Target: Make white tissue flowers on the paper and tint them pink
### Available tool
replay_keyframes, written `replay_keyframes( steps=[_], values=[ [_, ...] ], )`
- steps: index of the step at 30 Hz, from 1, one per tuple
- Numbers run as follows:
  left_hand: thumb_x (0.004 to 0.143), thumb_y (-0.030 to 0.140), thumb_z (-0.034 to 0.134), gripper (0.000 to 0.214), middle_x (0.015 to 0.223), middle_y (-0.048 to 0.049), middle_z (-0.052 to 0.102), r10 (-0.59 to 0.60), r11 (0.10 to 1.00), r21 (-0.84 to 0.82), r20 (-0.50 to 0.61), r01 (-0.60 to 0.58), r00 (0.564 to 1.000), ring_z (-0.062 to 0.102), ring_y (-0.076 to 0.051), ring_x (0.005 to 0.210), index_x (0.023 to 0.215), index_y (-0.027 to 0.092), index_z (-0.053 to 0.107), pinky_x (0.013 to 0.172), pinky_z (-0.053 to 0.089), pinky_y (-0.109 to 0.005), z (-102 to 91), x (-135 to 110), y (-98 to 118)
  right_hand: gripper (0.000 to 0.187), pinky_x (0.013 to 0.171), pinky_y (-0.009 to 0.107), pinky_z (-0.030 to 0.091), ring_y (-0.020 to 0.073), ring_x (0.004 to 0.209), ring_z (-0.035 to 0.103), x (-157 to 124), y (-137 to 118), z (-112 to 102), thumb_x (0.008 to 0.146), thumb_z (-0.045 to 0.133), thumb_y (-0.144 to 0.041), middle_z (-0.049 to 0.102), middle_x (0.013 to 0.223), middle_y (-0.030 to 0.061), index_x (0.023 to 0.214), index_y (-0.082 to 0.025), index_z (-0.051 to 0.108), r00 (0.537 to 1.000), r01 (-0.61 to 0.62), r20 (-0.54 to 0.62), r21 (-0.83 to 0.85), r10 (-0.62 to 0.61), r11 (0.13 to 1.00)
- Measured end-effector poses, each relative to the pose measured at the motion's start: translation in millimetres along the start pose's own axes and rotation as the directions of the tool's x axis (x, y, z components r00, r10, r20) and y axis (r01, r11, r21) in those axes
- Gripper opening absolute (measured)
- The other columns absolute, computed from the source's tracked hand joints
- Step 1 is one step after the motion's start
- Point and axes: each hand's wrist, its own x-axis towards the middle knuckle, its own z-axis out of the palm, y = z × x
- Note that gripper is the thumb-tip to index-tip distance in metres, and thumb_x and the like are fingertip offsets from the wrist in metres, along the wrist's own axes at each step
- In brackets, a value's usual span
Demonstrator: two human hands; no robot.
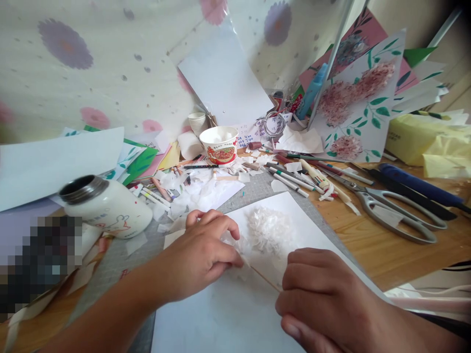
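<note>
My left hand point(206, 250) is bent over the white sheet point(198, 318), its thumb and index finger pinched on a small white paper piece point(246, 261) at the far end of a thin wooden stick point(265, 279). Closed in a fist around the stick's near end is my right hand point(320, 289). Between and beyond the hands, a fluffy cluster of white paper petals point(270, 228) sits on the sheet. The fingertips of my left hand partly cover the paper piece.
White paper scraps point(195, 193) and pens point(289, 181) lie behind the sheet, around a paper bowl point(220, 144). A white bottle point(110, 208) lies tilted at left. Large scissors point(390, 206) rest at right, below a flower picture point(360, 108). A cutting mat point(257, 186) lies underneath.
</note>
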Motion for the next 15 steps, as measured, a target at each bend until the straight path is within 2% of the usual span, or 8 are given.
replay_keyframes(
  steps=[3, 4, 7, 9, 10, 11, 13, 15],
  values=[
    [0.08, 0.003, 0.057, 0.038, 0.107, 0.0025, 0.056, 0.002, 1.0, -0.001, 0.011, -0.002, 1.0, 0.047, -0.021, 0.108, 0.086, 0.038, 0.072, 0.091, 0.02, -0.043, -0.3, 0.0, 1.3, 0.042, 0.052, 0.03, 0.035, 0.0152, 0.055, 0.047, -0.7, -0.8, -5.7, 0.1, 0.032, -0.023, 0.05, 0.059, 0.002, 0.074, -0.018, 0.064, 0.991, -0.014, -0.133, 0.042, 0.02, 0.999],
    [0.08, 0.003, 0.057, 0.038, 0.108, 0.0023, 0.056, 0.004, 1.0, -0.004, 0.016, -0.004, 1.0, 0.047, -0.022, 0.108, 0.085, 0.037, 0.072, 0.091, 0.021, -0.043, -1.3, -0.1, 1.4, 0.04, 0.053, 0.03, 0.036, 0.0154, 0.056, 0.048, 0.8, -1.9, -8.8, 0.1, 0.032, -0.023, 0.051, 0.061, 0.0024, 0.078, -0.017, 0.066, 0.992, -0.037, -0.116, 0.05, 0.042, 0.998],
    [0.08, 0.005, 0.056, 0.036, 0.108, 0.0019, 0.057, -0.002, 0.999, -0.036, 0.003, 0.002, 1.0, 0.049, -0.021, 0.108, 0.087, 0.037, 0.072, 0.093, 0.024, -0.043, -7.6, -1.2, -3.3, 0.04, 0.056, 0.029, 0.038, 0.0158, 0.061, 0.052, 6.0, -3.3, -12.8, 0.1, 0.033, -0.023, 0.055, 0.065, 0.0039, 0.079, -0.016, 0.066, 0.995, -0.095, 0.029, 0.011, 0.095, 0.995],
    [0.083, 0.01, 0.054, 0.031, 0.107, 0.0004, 0.058, -0.058, 0.996, -0.068, -0.088, 0.052, 0.994, 0.051, -0.021, 0.105, 0.093, 0.035, 0.071, 0.094, 0.029, -0.04, -13.7, -2.2, -13.3, 0.044, 0.055, 0.028, 0.036, 0.0151, 0.06, 0.051, 5.6, 0.2, -6.1, 0.101, 0.031, -0.023, 0.055, 0.064, 0.0034, 0.071, -0.016, 0.063, 0.996, -0.072, 0.048, -0.027, 0.073, 0.997],
    [0.085, 0.014, 0.052, 0.027, 0.105, -0.0008, 0.06, -0.123, 0.991, -0.075, -0.159, 0.113, 0.98, 0.053, -0.02, 0.103, 0.096, 0.032, 0.07, 0.093, 0.033, -0.038, -16.5, -2.5, -20.4, 0.05, 0.051, 0.028, 0.031, 0.0139, 0.052, 0.046, 4.0, 3.5, -0.2, 0.102, 0.027, -0.028, 0.05, 0.058, 0.0014, 0.067, -0.017, 0.06, 0.998, 0.016, -0.064, -0.019, -0.018, 1.0],
    [0.087, 0.016, 0.05, 0.024, 0.102, -0.002, 0.061, -0.204, 0.979, -0.075, -0.234, 0.192, 0.951, 0.055, -0.02, 0.1, 0.096, 0.028, 0.069, 0.091, 0.037, -0.036, -18.9, -2.7, -28.3, 0.052, 0.049, 0.028, 0.028, 0.0134, 0.051, 0.043, 1.6, 7.6, 6.7, 0.103, 0.024, -0.029, 0.048, 0.056, 0.0006, 0.063, -0.018, 0.056, 0.991, 0.048, -0.121, -0.028, -0.051, 0.998],
    [0.087, 0.019, 0.046, 0.021, 0.097, -0.0035, 0.064, -0.378, 0.921, -0.043, -0.342, 0.388, 0.86, 0.058, -0.02, 0.095, 0.089, 0.022, 0.067, 0.087, 0.041, -0.034, -21.2, -2.6, -43.9, 0.052, 0.048, 0.028, 0.025, 0.0127, 0.049, 0.041, -3.7, 15.9, 19.7, 0.103, 0.022, -0.031, 0.048, 0.057, 0.0002, 0.061, -0.019, 0.051, 0.988, 0.08, -0.128, -0.055, -0.086, 0.995],
    [0.085, 0.021, 0.048, 0.018, 0.096, -0.0039, 0.067, -0.457, 0.871, -0.003, -0.37, 0.491, 0.809, 0.058, -0.023, 0.097, 0.086, 0.022, 0.066, 0.088, 0.04, -0.038, -20.0, -2.4, -55.8, 0.05, 0.048, 0.028, 0.023, 0.0123, 0.049, 0.041, -7.8, 21.7, 27.2, 0.103, 0.024, -0.032, 0.048, 0.056, -0.0003, 0.062, -0.019, 0.049, 0.988, 0.081, -0.124, -0.088, -0.091, 0.993]
  ],
)
